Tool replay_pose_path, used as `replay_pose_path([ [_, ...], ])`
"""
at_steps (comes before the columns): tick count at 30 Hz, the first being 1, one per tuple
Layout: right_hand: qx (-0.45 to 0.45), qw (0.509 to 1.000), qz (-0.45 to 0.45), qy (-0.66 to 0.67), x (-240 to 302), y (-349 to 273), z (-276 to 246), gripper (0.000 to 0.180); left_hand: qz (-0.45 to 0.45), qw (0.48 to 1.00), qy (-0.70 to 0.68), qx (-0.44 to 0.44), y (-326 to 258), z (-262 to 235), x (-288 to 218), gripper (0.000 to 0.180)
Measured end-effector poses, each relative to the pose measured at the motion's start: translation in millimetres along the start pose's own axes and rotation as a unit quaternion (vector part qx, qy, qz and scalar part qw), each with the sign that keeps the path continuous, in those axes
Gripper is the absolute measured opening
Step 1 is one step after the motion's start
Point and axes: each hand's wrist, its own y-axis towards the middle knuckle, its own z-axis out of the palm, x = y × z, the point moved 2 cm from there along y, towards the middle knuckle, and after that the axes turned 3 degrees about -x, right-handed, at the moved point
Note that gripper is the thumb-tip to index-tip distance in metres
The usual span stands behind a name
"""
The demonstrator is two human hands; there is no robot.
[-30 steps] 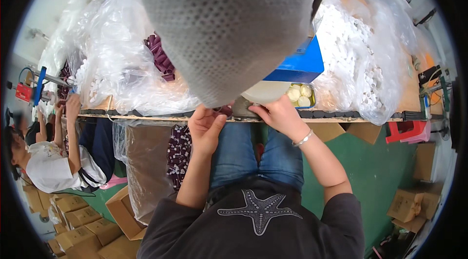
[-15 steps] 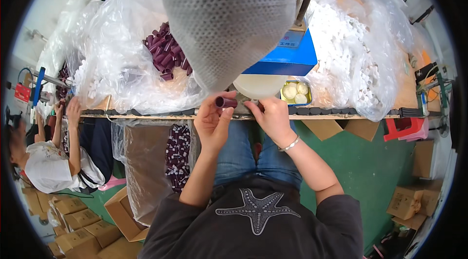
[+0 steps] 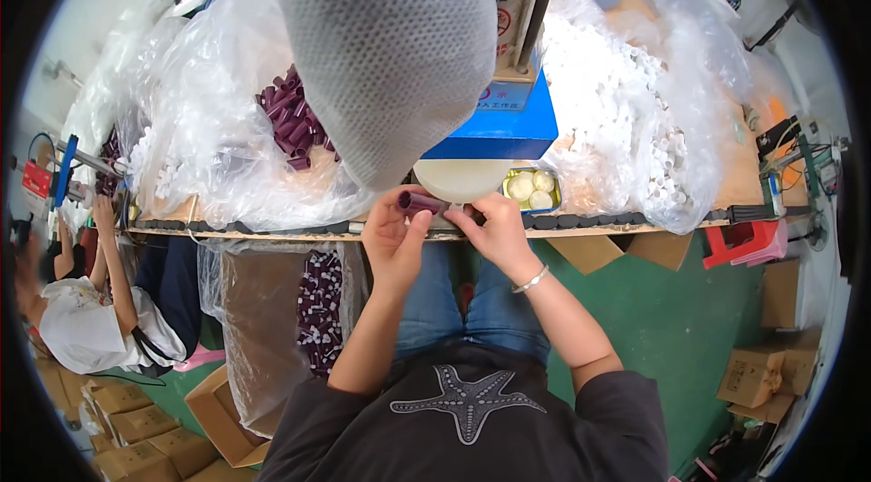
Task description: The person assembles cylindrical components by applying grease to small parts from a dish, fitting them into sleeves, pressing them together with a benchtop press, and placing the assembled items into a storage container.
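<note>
At the near edge of the bench my left hand (image 3: 390, 244) grips a dark purple plastic tube (image 3: 419, 203), lying sideways with its hollow end to the left. My right hand (image 3: 499, 230) is pinched at the tube's right end. Whatever sits between its fingertips is too small to make out. Just beyond both hands is a pale round dish-like part (image 3: 463, 181), under a blue machine housing (image 3: 508, 130). To the right of it stands a small tin (image 3: 557, 201) with several cream-coloured round pieces in it.
A heap of purple tubes (image 3: 292, 124) lies on plastic sheeting at the left. White small parts (image 3: 626, 110) spread over the right. Below the bench hangs a lined box of purple-and-white pieces (image 3: 320, 310). Grey mesh fabric (image 3: 390, 47) blocks the upper middle. A co-worker (image 3: 91, 323) works at far left.
My right hand has come in to the tube's right end, closing the gap between the hands. The tube has turned more sideways. The whole view has shifted slightly.
</note>
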Motion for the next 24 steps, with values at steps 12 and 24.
replay_pose_path([
  [12, -0.121, 0.992, -0.036, 0.017, 17.3, -20.2, -21.9, 0.033, 0.069, 0.955, 0.278, 0.073, 9.3, 8.4, 15.0, 0.031],
  [24, -0.040, 0.998, -0.035, 0.029, 7.7, -67.5, -44.0, 0.022, 0.083, 0.922, 0.371, 0.076, 3.8, 12.9, 24.7, 0.025],
])
